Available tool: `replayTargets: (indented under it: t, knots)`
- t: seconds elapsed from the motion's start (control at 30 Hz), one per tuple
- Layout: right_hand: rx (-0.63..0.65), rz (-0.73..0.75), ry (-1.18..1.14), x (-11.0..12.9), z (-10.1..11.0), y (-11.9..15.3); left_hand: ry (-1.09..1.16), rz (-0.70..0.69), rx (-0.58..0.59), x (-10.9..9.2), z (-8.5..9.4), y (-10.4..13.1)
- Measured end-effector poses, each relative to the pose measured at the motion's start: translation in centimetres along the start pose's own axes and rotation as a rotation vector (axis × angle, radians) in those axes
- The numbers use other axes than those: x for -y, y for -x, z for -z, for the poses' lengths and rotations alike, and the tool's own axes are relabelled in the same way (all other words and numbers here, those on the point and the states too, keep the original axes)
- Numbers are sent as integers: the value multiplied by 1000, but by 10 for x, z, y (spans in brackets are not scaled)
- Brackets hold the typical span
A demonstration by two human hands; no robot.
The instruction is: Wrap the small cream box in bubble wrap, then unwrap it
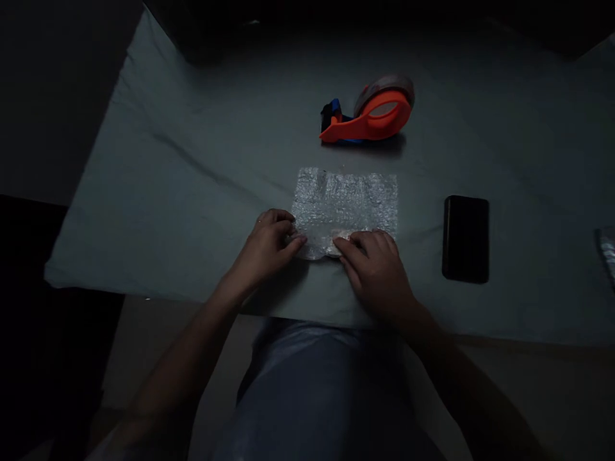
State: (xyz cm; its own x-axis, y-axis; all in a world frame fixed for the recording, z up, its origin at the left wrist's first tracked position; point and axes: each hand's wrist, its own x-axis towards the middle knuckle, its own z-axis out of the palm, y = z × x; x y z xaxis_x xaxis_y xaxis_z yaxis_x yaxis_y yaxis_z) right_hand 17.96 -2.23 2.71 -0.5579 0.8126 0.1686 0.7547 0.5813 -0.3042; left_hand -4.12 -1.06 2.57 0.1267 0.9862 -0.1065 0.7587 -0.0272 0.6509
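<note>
A sheet of bubble wrap (344, 198) lies on the cloth-covered table, its near edge folded over toward the far side. Inside that fold, a small pale object (339, 246) shows through near the right; its kind I cannot make out. At the left end of the fold, my left hand (273, 242) is closed, thumb and fingers pinching the bubble wrap. My right hand (372, 262) presses on the right end, its fingers curled over the wrap and the pale object.
An orange tape dispenser (375, 121) with a roll of tape stands beyond the wrap. A black phone-like slab (466, 240) lies to the right. At the far right edge is a shiny silvery thing (609, 250). The table's front edge (307, 318) runs close to my body. The room is dim.
</note>
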Motion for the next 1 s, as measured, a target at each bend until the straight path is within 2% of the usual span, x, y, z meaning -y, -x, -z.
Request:
replayTargets:
  t: [0.17,0.27,0.43,0.53,0.6,0.7,0.8,0.9,1.0]
  knots:
    - [10,6,15,0,1,1,-17,123,15,2,2,2]
    - [5,6,18,1,1,2,15,201,100,-4,3,-5]
    - [9,10,6,0,-1,2,318,239,191,-2,3,-13]
    - [10,8,13,0,0,1,458,276,154,0,-2,-12]
    - [16,6,22,1,0,0,363,288,80,-3,-8,-9]
    - [21,8,36,2,1,-1,167,235,-45,-14,-16,-6]
    - [12,21,57,2,1,-1,173,150,-126,-28,-21,-6]
    - [-4,41,81,1,0,-1,248,88,-139,-42,-22,-10]
    - [-9,49,86,-1,0,-1,354,47,-85,-56,-21,-14]
